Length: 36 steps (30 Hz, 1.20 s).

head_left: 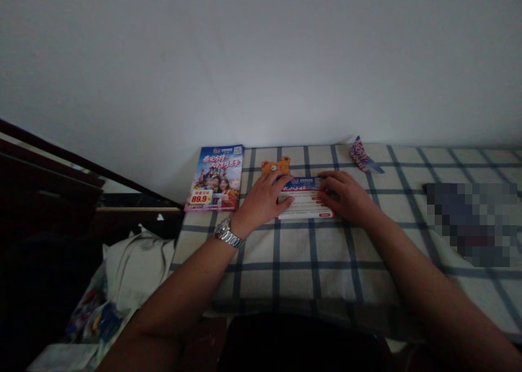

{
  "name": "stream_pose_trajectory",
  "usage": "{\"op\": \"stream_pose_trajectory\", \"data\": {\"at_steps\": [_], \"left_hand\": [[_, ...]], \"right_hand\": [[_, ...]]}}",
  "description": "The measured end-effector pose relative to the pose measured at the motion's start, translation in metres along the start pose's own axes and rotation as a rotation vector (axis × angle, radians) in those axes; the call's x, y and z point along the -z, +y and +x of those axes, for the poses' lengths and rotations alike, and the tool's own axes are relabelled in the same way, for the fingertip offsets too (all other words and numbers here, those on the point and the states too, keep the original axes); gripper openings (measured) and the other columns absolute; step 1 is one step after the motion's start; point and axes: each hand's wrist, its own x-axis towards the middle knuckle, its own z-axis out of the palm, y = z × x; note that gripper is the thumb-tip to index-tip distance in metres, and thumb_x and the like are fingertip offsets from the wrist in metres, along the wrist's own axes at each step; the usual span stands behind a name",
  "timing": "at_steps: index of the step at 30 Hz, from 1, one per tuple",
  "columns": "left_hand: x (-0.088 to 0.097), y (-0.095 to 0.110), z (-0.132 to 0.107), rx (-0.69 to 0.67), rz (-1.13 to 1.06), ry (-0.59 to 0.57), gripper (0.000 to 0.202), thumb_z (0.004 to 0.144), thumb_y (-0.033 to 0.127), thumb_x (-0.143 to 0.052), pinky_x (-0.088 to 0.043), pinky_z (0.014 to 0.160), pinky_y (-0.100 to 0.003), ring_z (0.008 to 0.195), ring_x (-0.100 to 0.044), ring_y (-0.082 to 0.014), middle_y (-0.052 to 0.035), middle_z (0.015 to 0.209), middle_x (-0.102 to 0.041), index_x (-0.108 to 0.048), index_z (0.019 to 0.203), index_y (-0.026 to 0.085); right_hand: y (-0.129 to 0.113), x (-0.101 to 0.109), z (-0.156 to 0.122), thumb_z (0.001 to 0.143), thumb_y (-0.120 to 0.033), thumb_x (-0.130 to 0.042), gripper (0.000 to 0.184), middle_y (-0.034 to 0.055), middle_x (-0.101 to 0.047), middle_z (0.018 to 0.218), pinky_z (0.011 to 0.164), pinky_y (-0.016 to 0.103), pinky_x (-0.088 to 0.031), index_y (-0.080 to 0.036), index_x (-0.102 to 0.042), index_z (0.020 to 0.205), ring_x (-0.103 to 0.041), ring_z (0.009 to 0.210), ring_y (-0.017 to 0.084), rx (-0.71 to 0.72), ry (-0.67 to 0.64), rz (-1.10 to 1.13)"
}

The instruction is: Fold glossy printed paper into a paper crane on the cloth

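A flyer (305, 204) with a blue printed top strip and a white, red-marked lower part lies on the checked cloth in front of me. It looks folded across. My left hand (267, 193) grips its left side, fingers at the top edge and thumb on the paper. On the opposite side my right hand (341, 193) holds the right edge with bent fingers. Partly hidden behind my left fingers is an orange cartoon bear shape (279, 165). To the left lies a stack of colourful flyers (217, 179), printed with people and "89.9".
A folded, printed piece of paper (362, 157) stands near the wall (285, 78). A blurred-out dark object (468, 225) lies at right on the checked cloth (293, 279). Left of the table edge are a white bag (136, 263) and dark wooden furniture (44, 181).
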Motion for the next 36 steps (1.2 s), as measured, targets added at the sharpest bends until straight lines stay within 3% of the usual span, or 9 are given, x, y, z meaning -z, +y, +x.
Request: {"op": "stream_pose_trajectory", "data": {"at_steps": [11, 20, 36], "left_hand": [[-0.0012, -0.0011, 0.0011, 0.002, -0.050, 0.009, 0.048, 0.096, 0.027, -0.072, -0.051, 0.116, -0.053, 0.131, -0.057, -0.0296, -0.0092, 0.138, -0.059, -0.054, 0.141, 0.024], [-0.0031, -0.0013, 0.0012, 0.009, -0.055, 0.022, 0.039, 0.099, 0.030, -0.070, -0.053, 0.112, -0.051, 0.128, -0.058, -0.0282, -0.0083, 0.133, -0.061, -0.057, 0.136, 0.023], [0.0024, -0.0034, -0.0001, 0.028, -0.076, 0.039, 0.035, 0.098, 0.026, -0.069, -0.051, 0.112, -0.050, 0.125, -0.062, -0.0275, -0.0084, 0.131, -0.066, -0.061, 0.132, 0.022]], "right_hand": [[-0.0031, 0.0037, 0.0022, 0.094, -0.026, -0.069, 0.006, 0.0105, -0.071, 0.113, 0.092, 0.051, -0.055, -0.025, -0.065, 0.099, -0.065, 0.104, 0.032, -0.022, -0.016, 0.016], [0.0000, 0.0018, 0.0015, 0.093, -0.029, -0.072, 0.033, 0.0117, -0.071, 0.116, 0.095, 0.054, -0.055, -0.025, -0.069, 0.125, -0.064, 0.108, 0.035, -0.049, -0.008, -0.039], [-0.0057, 0.0055, 0.0029, 0.095, -0.030, -0.071, 0.016, 0.0121, -0.070, 0.108, 0.091, 0.049, -0.054, -0.022, -0.076, 0.108, -0.065, 0.101, 0.032, -0.087, -0.010, -0.042]]}}
